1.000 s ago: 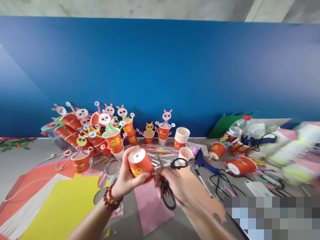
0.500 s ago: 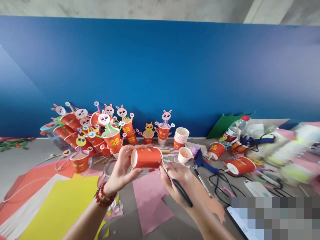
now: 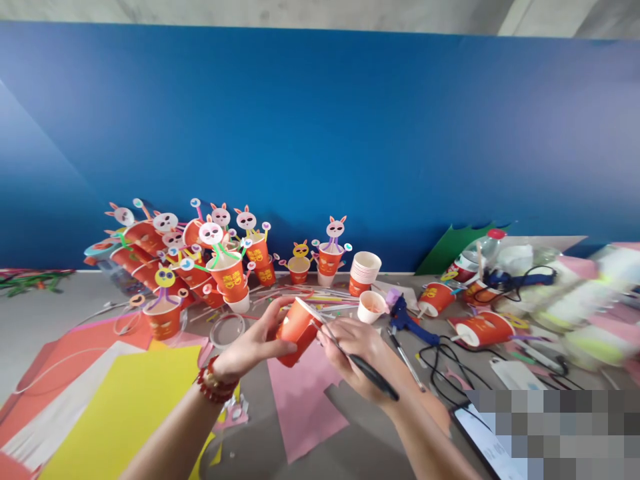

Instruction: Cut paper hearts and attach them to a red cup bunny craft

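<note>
An orange-red paper cup (image 3: 295,333) with yellow print is tilted in front of me, its white-edged end up and to the right. My left hand (image 3: 265,340) is wrapped round its left side, thumb across the front. Against the cup's right side, my right hand (image 3: 355,343) grips a black-handled tool (image 3: 373,377) with a thin metal end. That metal end reaches the cup's upper right edge; its tip is too small to make out. Below the cup lies a pink paper sheet (image 3: 305,413).
Decorated cups with animal faces (image 3: 227,270) crowd the back left. Stacked cups (image 3: 365,272), a small white cup (image 3: 371,307) and a blue glue gun (image 3: 407,320) stand behind my right hand. Yellow paper (image 3: 115,407) lies left; a phone (image 3: 480,433) lies right, cables beside it.
The cup has turned from lying sideways to a steeper tilt and come slightly lower. My left hand has turned with it. The tool stays at its right edge. The view has shifted slightly.
</note>
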A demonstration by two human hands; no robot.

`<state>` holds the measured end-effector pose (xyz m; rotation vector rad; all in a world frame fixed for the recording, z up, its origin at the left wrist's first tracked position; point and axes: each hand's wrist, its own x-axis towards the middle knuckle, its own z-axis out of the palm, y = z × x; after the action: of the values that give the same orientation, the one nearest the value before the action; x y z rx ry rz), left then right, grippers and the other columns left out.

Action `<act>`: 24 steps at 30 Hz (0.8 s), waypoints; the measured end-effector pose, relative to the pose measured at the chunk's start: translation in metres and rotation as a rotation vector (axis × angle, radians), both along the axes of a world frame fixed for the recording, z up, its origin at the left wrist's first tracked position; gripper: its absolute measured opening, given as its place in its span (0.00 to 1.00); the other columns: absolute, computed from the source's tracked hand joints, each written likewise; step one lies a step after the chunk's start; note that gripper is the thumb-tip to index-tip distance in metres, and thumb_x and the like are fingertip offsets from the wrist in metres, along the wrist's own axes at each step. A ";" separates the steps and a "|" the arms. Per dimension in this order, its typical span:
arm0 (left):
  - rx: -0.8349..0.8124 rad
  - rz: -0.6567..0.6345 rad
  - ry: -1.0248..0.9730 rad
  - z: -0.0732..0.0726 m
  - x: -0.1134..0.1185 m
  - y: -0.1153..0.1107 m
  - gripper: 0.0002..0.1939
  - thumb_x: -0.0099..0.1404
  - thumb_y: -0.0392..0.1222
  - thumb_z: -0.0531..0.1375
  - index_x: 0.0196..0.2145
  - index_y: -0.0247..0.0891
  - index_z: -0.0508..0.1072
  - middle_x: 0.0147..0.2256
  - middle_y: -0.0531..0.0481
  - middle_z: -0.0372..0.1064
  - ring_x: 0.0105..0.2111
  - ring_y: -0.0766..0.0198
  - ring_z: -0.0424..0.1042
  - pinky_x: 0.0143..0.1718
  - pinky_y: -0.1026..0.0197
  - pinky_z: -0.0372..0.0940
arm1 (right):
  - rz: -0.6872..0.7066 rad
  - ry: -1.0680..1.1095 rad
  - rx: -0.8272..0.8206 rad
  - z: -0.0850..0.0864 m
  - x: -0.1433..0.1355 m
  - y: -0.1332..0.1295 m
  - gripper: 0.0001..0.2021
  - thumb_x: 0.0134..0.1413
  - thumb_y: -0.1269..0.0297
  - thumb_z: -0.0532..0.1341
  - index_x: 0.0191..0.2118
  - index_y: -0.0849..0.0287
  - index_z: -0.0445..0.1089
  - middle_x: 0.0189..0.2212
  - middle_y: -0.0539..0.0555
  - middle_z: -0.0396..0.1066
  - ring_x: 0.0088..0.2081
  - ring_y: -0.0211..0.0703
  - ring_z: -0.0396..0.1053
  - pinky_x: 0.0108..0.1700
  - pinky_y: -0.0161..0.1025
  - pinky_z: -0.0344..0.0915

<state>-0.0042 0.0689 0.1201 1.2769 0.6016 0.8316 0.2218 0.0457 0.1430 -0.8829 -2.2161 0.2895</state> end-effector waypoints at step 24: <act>-0.079 0.088 -0.087 -0.018 0.021 -0.010 0.34 0.58 0.40 0.68 0.59 0.43 0.60 0.42 0.45 0.73 0.39 0.58 0.73 0.40 0.58 0.68 | -0.084 0.260 -0.429 0.002 0.003 -0.018 0.20 0.71 0.56 0.47 0.31 0.57 0.71 0.22 0.50 0.69 0.25 0.39 0.66 0.30 0.36 0.61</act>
<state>0.0167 0.0592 0.1023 1.1436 0.6185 0.9230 0.2252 0.0280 0.1451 -1.0911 -1.8992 0.8131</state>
